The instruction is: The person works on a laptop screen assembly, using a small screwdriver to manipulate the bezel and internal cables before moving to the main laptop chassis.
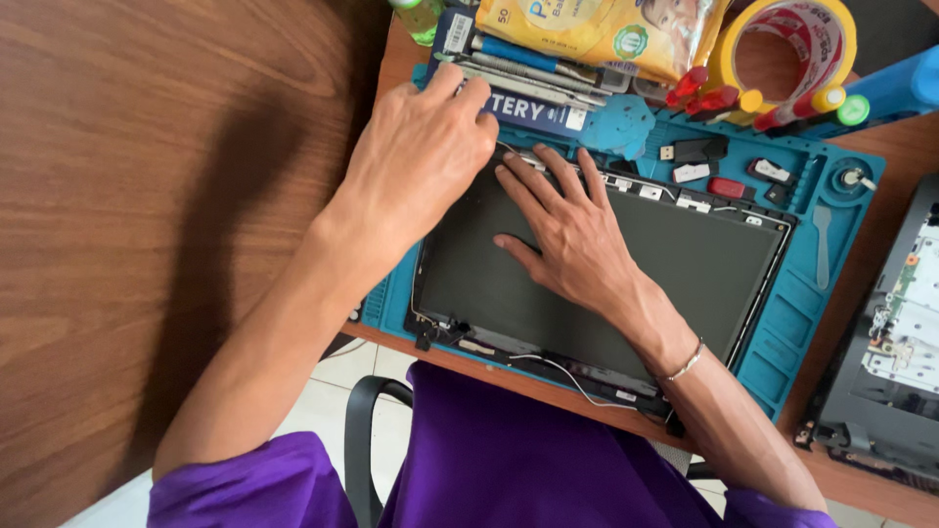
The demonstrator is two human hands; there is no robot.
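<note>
A dark laptop screen panel [685, 264] lies in its lid frame on a blue repair mat [822, 284]. My right hand [572, 240], with a thin bracelet at the wrist, rests flat on the panel with its fingers spread toward the far edge. My left hand [421, 156] is curled over the panel's far left corner. Its fingertips reach the case of metal pry tools [528, 78]. Whether it grips anything is hidden under the hand. A thin white cable [572, 376] trails from the panel's near edge.
Behind the mat lie a yellow packet [597, 29], a tape roll [782, 39], screwdrivers with coloured handles [724, 98], small USB sticks [699, 150] and a green bottle [421, 15]. An opened laptop base [900, 352] sits at the right. A black chair arm [357, 430] is below the table edge.
</note>
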